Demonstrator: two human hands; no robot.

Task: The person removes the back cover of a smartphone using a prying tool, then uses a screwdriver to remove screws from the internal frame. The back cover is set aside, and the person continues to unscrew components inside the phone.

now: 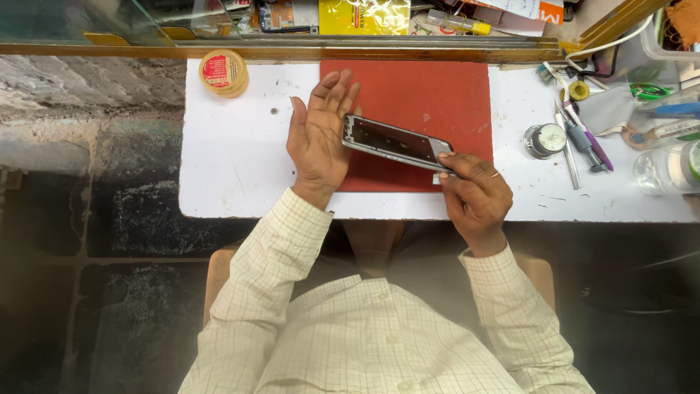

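The phone frame (397, 142) lies tilted over the red mat (452, 102), near the table's (233, 168) front edge; right hand (474, 193) pinches its lower end; left hand (319, 135), fingers spread flat, braces the other end; likely light, thin, easily bent, best gripped by its side rails.

one phone frame (397, 142), one red mat (423, 102), one round tin (223, 72), two hands, one solder spool (545, 140), two tweezers (567, 149).
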